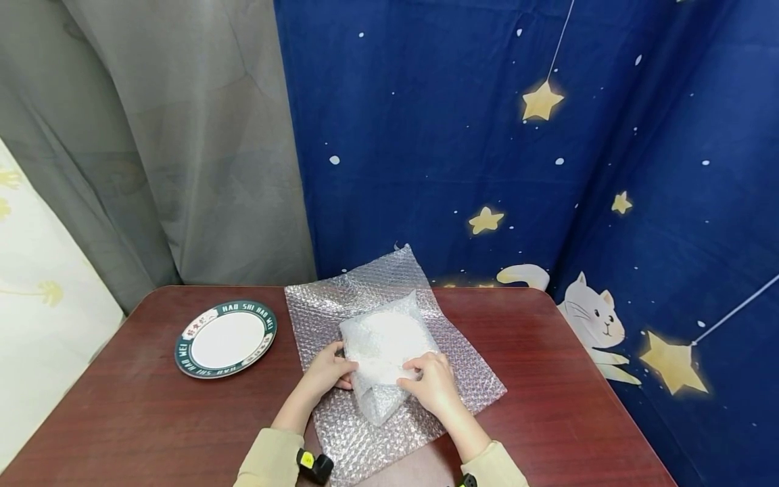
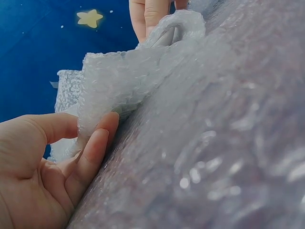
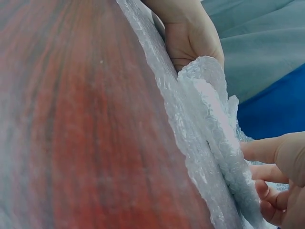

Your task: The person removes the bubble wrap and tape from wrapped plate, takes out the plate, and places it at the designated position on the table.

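A bubble-wrapped bundle (image 1: 389,338) with a white round shape showing through lies on a larger sheet of bubble wrap (image 1: 468,365). On its left side my left hand (image 1: 331,368) grips the edge of the wrapping, thumb and fingers on either side of it; the left wrist view shows this hand (image 2: 47,167) holding the layered wrap (image 2: 112,81). My right hand (image 1: 433,384) pinches the wrapping at the bundle's near right part. In the right wrist view the right hand (image 3: 286,171) has curled fingers against the folded wrap (image 3: 214,124). The object inside is mostly hidden.
A white plate with a dark green lettered rim (image 1: 228,338) lies at the left of the brown wooden table (image 1: 548,406). Behind the table hang a grey curtain (image 1: 207,135) and a blue star-patterned curtain (image 1: 426,135).
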{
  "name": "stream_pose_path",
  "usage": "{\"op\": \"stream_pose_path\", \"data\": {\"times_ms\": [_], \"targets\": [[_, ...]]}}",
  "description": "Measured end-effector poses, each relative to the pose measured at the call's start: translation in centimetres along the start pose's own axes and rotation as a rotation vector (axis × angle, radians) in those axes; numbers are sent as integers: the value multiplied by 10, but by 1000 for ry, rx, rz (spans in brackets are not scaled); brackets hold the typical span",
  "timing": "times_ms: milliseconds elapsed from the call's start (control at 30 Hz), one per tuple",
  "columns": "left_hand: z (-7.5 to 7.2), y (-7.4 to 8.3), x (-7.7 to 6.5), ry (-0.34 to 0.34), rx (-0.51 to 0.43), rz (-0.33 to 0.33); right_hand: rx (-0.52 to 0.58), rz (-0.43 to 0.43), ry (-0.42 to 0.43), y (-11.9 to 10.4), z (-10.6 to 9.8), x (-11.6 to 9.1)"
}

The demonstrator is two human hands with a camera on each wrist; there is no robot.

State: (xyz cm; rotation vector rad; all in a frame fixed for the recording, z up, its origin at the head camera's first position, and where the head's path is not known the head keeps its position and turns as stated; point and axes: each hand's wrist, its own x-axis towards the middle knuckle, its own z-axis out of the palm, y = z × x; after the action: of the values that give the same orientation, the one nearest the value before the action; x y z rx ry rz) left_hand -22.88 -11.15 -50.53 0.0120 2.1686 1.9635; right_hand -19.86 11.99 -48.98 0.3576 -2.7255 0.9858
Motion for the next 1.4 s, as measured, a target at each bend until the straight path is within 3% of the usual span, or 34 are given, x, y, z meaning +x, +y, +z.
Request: {"op": "stream_pose_path", "data": {"times_ms": [367, 1000, 1233, 1400], "targets": [[0, 0, 0, 10, -2, 2, 47, 23, -59, -2, 2, 1], [0, -4, 1, 10, 7, 10, 64, -15, 9, -4, 10, -1], [0, 5, -3, 3, -4, 11, 110, -3, -6, -7, 10, -1], [0, -3, 2, 7, -8, 8, 132, -15, -9, -7, 10, -2]]}}
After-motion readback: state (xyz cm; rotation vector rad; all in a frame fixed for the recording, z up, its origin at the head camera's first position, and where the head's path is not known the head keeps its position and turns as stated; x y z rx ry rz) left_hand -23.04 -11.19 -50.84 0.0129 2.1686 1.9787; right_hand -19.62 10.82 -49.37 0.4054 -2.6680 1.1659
